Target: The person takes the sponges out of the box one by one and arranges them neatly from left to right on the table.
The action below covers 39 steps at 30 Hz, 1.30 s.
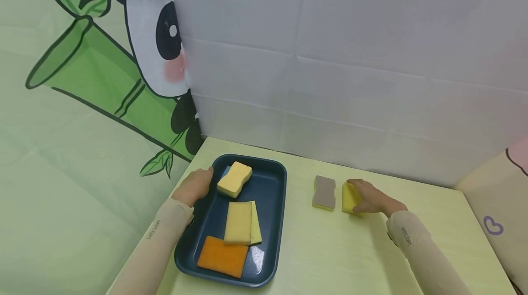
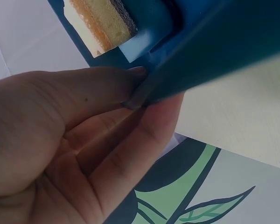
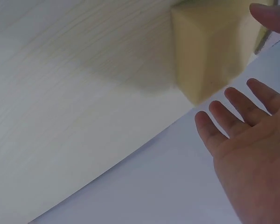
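Note:
My left hand (image 1: 196, 186) pinches the left rim of a dark blue tray (image 1: 282, 203), thumb inside and fingers outside, as the left wrist view shows. In the tray lie a pale yellow notched sponge (image 1: 235, 178) with something blue under it, a light yellow rectangular sponge (image 1: 238, 223) partly over a thin yellow piece (image 1: 256, 226), and a flat orange pad (image 1: 222, 256). On the table to the right, my right hand (image 1: 373, 198) reaches round a yellow block sponge (image 1: 349, 198). In the right wrist view its fingers are spread and extended, apart from the sponge's side.
A notched grey-topped sponge (image 1: 324, 192) lies on the pale wooden table (image 1: 313, 258) between the tray and the yellow block sponge. A white cloth wall (image 1: 330, 79) stands right behind the table. At the left hangs a green printed sheet (image 1: 82, 203).

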{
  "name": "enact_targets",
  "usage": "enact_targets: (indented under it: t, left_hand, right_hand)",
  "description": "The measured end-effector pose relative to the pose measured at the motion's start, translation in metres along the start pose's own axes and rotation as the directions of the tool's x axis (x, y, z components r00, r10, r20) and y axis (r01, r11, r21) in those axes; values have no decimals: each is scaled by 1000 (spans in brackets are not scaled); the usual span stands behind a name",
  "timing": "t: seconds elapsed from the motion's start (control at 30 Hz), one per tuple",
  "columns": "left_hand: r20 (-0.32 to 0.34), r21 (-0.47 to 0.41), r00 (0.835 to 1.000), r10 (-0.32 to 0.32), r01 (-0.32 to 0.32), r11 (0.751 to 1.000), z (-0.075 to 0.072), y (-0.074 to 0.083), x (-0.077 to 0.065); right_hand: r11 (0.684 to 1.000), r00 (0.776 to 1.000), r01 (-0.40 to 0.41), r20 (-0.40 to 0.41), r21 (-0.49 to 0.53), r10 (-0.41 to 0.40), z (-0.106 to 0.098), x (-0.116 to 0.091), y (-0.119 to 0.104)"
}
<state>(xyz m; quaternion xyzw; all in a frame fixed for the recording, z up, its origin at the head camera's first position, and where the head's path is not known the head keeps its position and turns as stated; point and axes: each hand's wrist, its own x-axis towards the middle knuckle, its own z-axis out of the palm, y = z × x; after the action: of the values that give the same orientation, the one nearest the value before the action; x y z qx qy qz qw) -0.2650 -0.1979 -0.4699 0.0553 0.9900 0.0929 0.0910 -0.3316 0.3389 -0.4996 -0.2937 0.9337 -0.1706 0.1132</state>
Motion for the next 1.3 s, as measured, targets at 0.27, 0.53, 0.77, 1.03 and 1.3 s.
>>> enact_targets:
  t: [0.27, 0.53, 0.77, 1.03, 1.3]
  left_hand:
    - [-5, -6, 1000, -2, 2, 1000, -2, -4, -2]
    - [-13, -6, 1000, 13, -13, 1000, -1, -10, -3]
    - [-27, -14, 1000, 16, -16, 1000, -1, -15, -3]
    - [-24, -8, 999, 27, -27, 1000, -1, -20, -3]
    - [-22, 1, 999, 34, -34, 999, -2, -24, -5]
  right_hand:
    - [999, 999, -29, -16, -43, 29, -3, -1, -19]
    - [987, 996, -7, -85, -163, -7, -12, 3, -63]
    - [978, 991, 25, -124, -209, -52, -9, 7, -92]
    - [970, 984, 52, -152, -237, -89, -5, 10, -111]
    - [970, 980, 112, -135, -217, -143, 2, 26, -148]
